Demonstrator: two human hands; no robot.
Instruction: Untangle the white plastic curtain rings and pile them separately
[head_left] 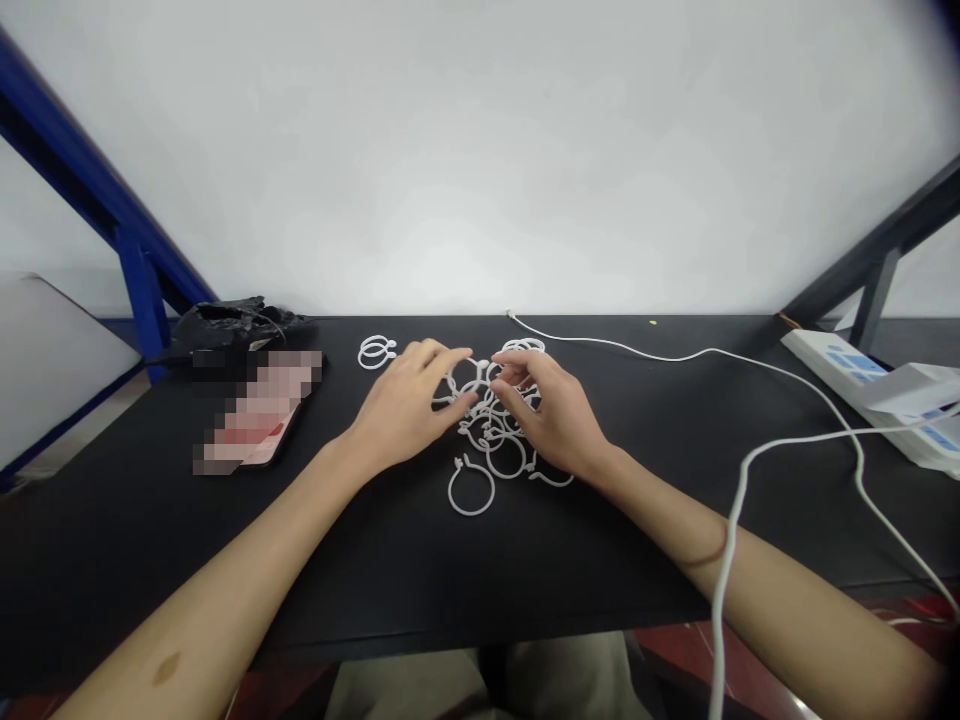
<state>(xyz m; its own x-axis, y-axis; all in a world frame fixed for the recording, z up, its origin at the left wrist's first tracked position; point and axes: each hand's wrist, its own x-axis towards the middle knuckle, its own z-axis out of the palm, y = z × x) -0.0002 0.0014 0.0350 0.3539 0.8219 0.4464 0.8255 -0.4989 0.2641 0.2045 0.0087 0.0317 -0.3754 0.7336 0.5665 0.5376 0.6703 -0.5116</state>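
A loose pile of white plastic rings with small clasps (pixel 506 458) lies on the black table (pixel 375 560) between my hands. My left hand (pixel 416 400) hovers at the pile's left side, thumb and fingers apart, holding nothing that I can see. Over the right side is my right hand (pixel 544 405), its fingers curved and parted from the thumb, with rings partly hidden beneath it. One single ring (pixel 471 490) sits nearest to me. Beyond my left hand a pair of overlapping rings (pixel 375 352) lies apart, and several stacked rings (pixel 525 346) show behind my right hand.
At left are a phone (pixel 259 415), partly blurred out, and a crumpled black plastic bag (pixel 225 325). A white cable (pixel 679 357) runs across the right side, and a loop of it passes over my right forearm. A white-and-blue box (pixel 862 375) stands at far right.
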